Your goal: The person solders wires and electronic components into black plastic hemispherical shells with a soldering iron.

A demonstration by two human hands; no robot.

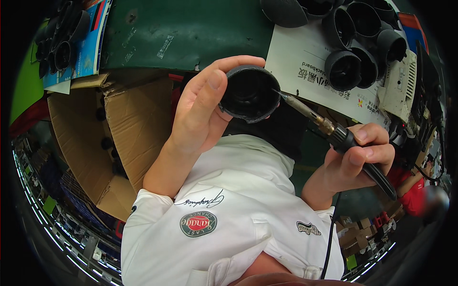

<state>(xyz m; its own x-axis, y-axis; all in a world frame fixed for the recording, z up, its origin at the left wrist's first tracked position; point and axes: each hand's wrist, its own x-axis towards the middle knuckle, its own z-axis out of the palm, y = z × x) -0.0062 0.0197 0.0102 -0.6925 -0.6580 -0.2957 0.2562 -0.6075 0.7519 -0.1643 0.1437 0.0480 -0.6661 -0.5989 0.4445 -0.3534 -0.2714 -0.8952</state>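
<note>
The left hand (200, 102) curls its fingers around a black cup (250, 95), round, hollow and ragged along its lower rim, held just before the green table (205, 35). The right hand (358, 159) pinches a soldering iron (341, 137), its tip at the cup's right rim. Beyond, white paper (298, 62) and more black cups (343, 70) lie right; an open cardboard box (140, 124) stands left.

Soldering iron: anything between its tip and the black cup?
Nothing visible. The right hand holds the soldering iron, tip at the right side of the black cup in the left hand; contact unclear.
</note>
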